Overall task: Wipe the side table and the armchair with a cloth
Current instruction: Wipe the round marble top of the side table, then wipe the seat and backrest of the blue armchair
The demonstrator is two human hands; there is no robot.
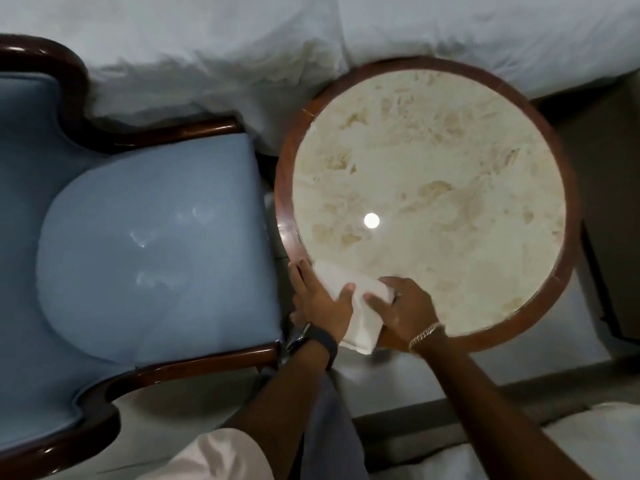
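A round side table (429,209) with a cream marble top and a reddish wooden rim stands at the right. A folded white cloth (360,313) lies over its near-left rim. My left hand (320,299) presses on the cloth's left part, fingers spread along the rim. My right hand (405,311) grips the cloth's right side, thumb on top. To the left stands the armchair (145,244), blue upholstery in a dark wooden frame, with neither hand touching it.
White bedding (242,46) runs along the far side behind chair and table. A dark piece of furniture (609,209) stands right of the table. Pale floor (194,403) lies in front of the chair. More white fabric (595,441) shows at the lower right.
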